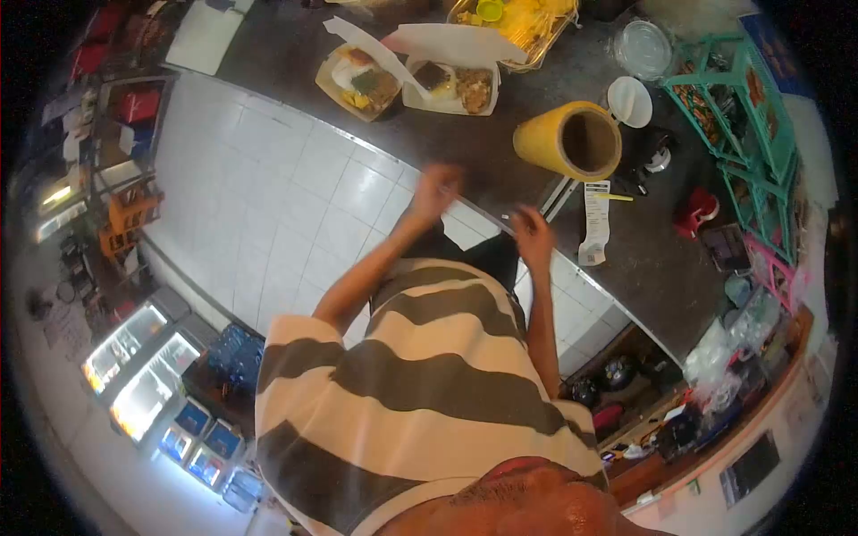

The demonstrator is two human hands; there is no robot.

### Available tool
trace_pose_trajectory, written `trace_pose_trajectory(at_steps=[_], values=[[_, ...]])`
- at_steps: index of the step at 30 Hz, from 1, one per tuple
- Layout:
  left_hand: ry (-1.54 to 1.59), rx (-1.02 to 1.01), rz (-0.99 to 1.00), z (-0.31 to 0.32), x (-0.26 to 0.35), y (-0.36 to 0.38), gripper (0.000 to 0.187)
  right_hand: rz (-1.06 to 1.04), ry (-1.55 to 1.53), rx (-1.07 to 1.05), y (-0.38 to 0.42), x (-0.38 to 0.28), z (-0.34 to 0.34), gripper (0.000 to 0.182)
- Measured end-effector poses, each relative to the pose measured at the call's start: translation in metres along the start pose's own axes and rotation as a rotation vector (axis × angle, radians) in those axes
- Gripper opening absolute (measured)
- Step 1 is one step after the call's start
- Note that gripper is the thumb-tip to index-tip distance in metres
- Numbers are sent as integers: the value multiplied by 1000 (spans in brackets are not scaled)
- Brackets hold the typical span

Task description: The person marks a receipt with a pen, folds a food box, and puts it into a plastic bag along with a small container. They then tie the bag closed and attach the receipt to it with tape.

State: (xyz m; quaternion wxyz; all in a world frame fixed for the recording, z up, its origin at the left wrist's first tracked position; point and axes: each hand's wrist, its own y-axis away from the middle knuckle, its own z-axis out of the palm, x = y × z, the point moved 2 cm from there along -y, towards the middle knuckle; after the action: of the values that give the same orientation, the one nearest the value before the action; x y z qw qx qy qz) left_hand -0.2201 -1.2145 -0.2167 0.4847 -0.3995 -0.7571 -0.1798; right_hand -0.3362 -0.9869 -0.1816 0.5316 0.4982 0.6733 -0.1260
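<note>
My left hand (436,192) is over the edge of the dark table, fingers curled and blurred, so what they hold, if anything, does not show. To its right, my right hand (534,234) is closed at the table edge, with a small white piece (507,216) by its fingertips. Close to the right hand lies a long printed receipt (593,234) with a yellow stick-like item (615,196) across its top. A big yellow tape roll (561,140) lies on its side beyond. Two opened food boxes, the left one (360,85) and the right one (453,87), hold rice and side dishes.
Further back on the dark table (429,134) is a foil-lined yellow tray (527,27). White lids (630,101), a black tape dispenser (657,159), green baskets (737,107) and a red item (697,213) stand at the right. White floor tiles (259,179) lie left.
</note>
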Motion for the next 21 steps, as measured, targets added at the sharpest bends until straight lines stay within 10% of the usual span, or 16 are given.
trace_pose_trajectory(at_steps=[3,6,9,16,21], values=[[-64,-22,-327,-83,-61,-52,34,-51,52,101,-55,-45,83,49],[-14,-98,-249,-102,-100,-82,42,-297,437,460,-122,-81,122,52],[70,-19,-402,-111,-109,-104,47,-89,395,313,-172,-96,127,39],[234,199,-194,-131,-128,-134,65,-152,299,327,-131,-69,150,18],[393,-220,-623,-119,-105,-102,34,69,271,304,-54,-24,148,29]])
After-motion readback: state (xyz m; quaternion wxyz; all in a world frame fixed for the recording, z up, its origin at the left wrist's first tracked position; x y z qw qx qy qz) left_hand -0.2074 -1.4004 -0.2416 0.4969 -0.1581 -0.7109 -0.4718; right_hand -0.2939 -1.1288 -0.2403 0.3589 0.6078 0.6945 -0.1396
